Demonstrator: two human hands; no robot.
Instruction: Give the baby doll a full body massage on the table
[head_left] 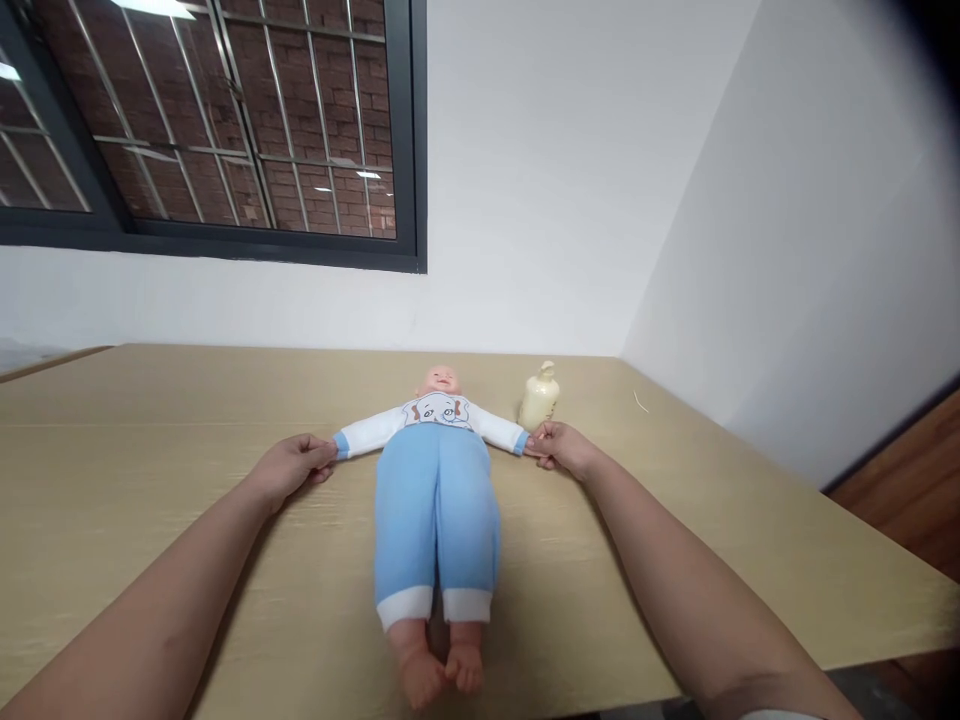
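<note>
A baby doll lies on its back with its feet toward me and its arms stretched out to both sides. It wears a white top with an elephant face and blue cuffs, and light blue trousers with white hems. My left hand pinches the doll's hand at the left, just past the blue cuff. On the other side, my right hand is closed on the doll's other hand. Right behind my right hand stands a cream pump bottle.
The doll rests on a tan-covered table. A short pale strand lies toward the table's right edge. White walls meet behind the table, and a dark-framed barred window is at upper left. Brown wood shows at far right.
</note>
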